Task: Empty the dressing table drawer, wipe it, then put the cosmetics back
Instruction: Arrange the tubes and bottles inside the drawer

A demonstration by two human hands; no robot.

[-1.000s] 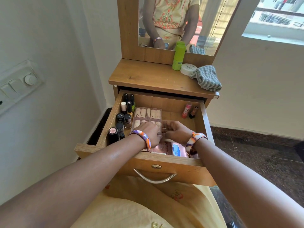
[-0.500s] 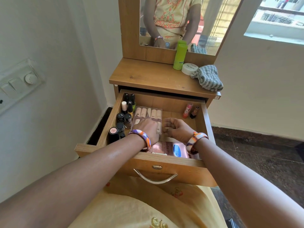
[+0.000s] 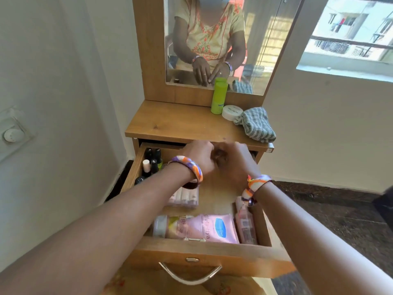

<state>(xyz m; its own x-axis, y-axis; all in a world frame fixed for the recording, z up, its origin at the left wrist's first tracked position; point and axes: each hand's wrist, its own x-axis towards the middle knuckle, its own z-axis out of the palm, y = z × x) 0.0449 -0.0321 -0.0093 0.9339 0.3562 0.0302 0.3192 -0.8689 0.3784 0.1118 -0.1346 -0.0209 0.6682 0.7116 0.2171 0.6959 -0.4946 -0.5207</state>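
Note:
The wooden drawer (image 3: 191, 248) of the dressing table stands pulled out. Inside it are several nail polish bottles (image 3: 152, 162) at the back left, a clear box of pale tubes (image 3: 185, 198) in the middle, a pink pouch (image 3: 204, 228) at the front and a pink pack (image 3: 244, 224) along the right wall. My left hand (image 3: 198, 157) and my right hand (image 3: 235, 162) are close together over the back of the drawer, just below the table top's edge, and both are blurred. In the mirror their fingers look fairly straight, with nothing held. My hands hide the back right corner.
On the table top (image 3: 180, 124) stand a green bottle (image 3: 219, 96), a white jar (image 3: 231, 111) and a grey striped cloth (image 3: 255, 124) at the right. A white wall runs close on the left. Dark floor lies to the right.
Both hands have left the clear box of tubes and moved toward the back of the drawer. The camera now looks closer and more steeply into the drawer.

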